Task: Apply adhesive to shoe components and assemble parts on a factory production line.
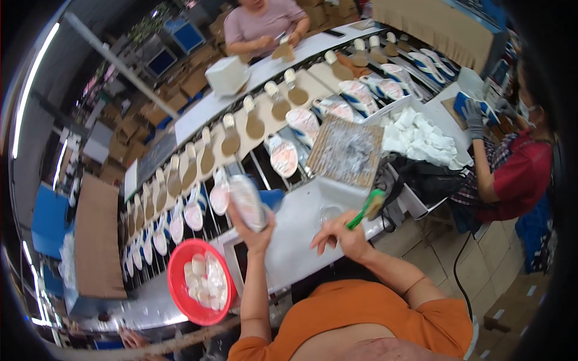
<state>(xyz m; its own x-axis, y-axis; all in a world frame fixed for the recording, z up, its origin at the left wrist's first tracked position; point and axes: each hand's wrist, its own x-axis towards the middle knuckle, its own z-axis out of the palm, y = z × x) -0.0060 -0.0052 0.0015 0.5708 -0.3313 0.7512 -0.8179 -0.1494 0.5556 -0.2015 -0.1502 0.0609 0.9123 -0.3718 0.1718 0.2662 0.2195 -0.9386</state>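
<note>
Raised over the front of the white worktable, my left hand (257, 233) is closed round a shoe upper on a last (248, 201), white with a blue part. Motion blurs the upper. My right hand (349, 236) grips a green-handled brush (365, 210), its pale bristle end pointing up and right. Beneath that hand a small clear round dish (329, 214) rests on the table. Left of my left forearm stands a red plastic bowl (174, 283) of white rounded pieces. Just beyond my hands, more white-and-blue shoe uppers (282, 155) lie soles up on the conveyor.
Brown insoles (230, 144) line the conveyor's far side. A stained corrugated board (346, 150) and a white bin of crumpled white wads (415, 138) are to the right. One person (265, 27) works across the line; another, gloved person (512, 174) works at right.
</note>
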